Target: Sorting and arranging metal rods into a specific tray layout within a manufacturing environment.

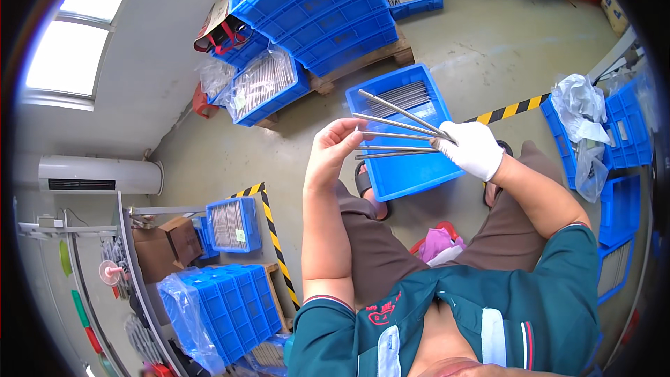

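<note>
Several thin grey metal rods [398, 123] fan out from my right hand [476, 150], which wears a white glove and is closed round their near ends. My bare left hand [333, 152] is at the far ends of the rods, thumb and fingers pinched at the tip of a middle one. Below the rods, a blue plastic crate [412, 180] sits on the floor between my feet. More metal rods [399, 100] lie side by side in its far part.
A tall stack of blue crates [321, 14] stands on a wooden pallet [363, 64] ahead. Beside it, a crate of bagged rods [265, 87] sits lower. Blue crates with plastic bags [581, 108] are at the right, and wrapped crates [223, 311] at the left. Striped tape [513, 109] marks the floor.
</note>
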A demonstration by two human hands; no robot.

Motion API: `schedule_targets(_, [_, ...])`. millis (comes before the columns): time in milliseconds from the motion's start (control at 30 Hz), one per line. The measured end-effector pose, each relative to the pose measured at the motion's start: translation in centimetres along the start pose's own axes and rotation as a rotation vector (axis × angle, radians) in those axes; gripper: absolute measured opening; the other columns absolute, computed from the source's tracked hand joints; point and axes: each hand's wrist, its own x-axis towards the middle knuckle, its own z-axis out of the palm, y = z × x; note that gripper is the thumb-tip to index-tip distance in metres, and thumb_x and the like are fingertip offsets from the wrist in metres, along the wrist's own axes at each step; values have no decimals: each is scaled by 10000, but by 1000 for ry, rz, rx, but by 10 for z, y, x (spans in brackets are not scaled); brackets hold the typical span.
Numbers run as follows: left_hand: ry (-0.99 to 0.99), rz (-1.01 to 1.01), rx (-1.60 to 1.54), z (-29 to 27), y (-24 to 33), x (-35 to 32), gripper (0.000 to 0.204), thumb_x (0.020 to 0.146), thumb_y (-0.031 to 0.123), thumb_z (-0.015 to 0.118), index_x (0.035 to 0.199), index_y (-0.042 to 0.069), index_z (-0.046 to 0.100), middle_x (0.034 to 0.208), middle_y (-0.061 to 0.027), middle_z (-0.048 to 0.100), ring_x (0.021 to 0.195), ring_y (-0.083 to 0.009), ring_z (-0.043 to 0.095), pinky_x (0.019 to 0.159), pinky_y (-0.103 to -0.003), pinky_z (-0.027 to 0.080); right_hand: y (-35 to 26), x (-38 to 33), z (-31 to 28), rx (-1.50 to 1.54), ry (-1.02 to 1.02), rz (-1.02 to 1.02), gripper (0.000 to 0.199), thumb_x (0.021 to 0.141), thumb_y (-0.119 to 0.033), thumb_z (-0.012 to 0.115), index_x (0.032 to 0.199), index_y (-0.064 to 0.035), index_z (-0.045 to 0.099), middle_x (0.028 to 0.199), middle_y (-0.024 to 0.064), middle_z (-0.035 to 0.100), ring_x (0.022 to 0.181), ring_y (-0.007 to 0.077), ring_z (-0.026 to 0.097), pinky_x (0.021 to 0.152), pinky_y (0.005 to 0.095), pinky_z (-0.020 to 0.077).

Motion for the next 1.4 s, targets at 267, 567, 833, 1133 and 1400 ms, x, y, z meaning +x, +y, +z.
schedule_targets(267, [50, -52, 80, 0, -9, 2, 261, 876, 160, 624, 1073, -8, 596, 958, -73, 644, 857, -160, 626, 824, -291, 466, -3, -2, 0, 50, -57, 61, 305, 886, -366, 543, 786, -80, 577, 661, 154, 582, 647, 342, 593, 593, 418, 451])
schedule_targets(567, [175, 84, 127, -17, -1, 1, 250, 920, 207, 576, 1040, -11, 604, 836, -66, 660, 807, -135, 607, 807, -273, 447, 1, 3, -7, 146, -268, 202, 350, 901, -394, 520, 784, -67, 567, 677, 168, 581, 678, 351, 584, 618, 422, 438])
schedule_targets(833, [78, -24, 158, -8, -5, 4, 290, 919, 259, 581, 1030, -7, 612, 810, -73, 666, 778, -129, 610, 772, -268, 454, 5, 2, 3, 24, -239, 84, 360, 903, -424, 496, 818, -81, 566, 678, 152, 597, 682, 347, 601, 616, 433, 462])
schedule_targets(1133, [80, -40, 130, -5, -3, 3, 279, 883, 219, 630, 1040, -11, 612, 841, -86, 668, 817, -150, 626, 803, -291, 467, 5, -4, 4, -161, -103, -62, 273, 896, -360, 523, 830, -100, 576, 648, 126, 599, 603, 317, 607, 557, 408, 471])
schedule_targets(1400, [18, -58, 73, -4, -2, 1, 262, 875, 178, 634, 1059, -8, 610, 902, -81, 668, 861, -160, 633, 836, -296, 462, -1, -5, 7, -161, -92, -67, 309, 909, -388, 495, 831, -98, 571, 645, 131, 599, 605, 322, 608, 554, 417, 475])
